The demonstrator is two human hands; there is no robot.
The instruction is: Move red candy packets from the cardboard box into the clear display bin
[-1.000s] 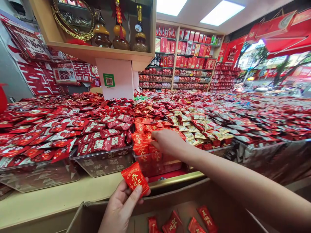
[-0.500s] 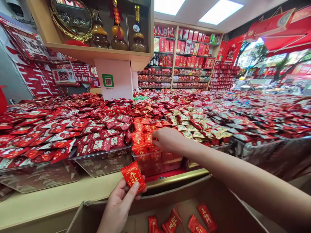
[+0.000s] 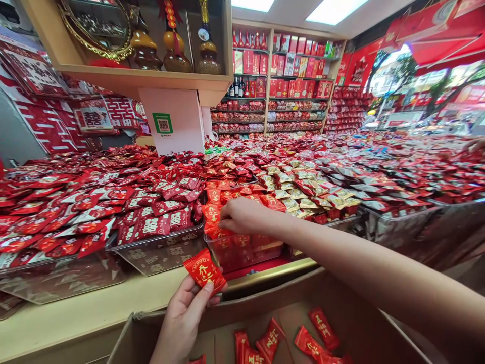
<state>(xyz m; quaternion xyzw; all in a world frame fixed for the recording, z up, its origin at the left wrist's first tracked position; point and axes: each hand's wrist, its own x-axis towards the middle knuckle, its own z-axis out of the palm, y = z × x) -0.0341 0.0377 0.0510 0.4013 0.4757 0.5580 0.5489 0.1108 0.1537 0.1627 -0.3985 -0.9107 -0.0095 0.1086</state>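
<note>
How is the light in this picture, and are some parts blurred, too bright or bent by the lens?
Head view: ceiling panels blown out to white; street opening at right overexposed and hazy; wide lens bends the shelf and stretches the right forearm; left hand and its red packet are sharp; far packets at right edge smear.

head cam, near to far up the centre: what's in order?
Cardboard box → left hand pinching a red packet → right hand on the clear bin → QR sign → gourd bottles.
</note>
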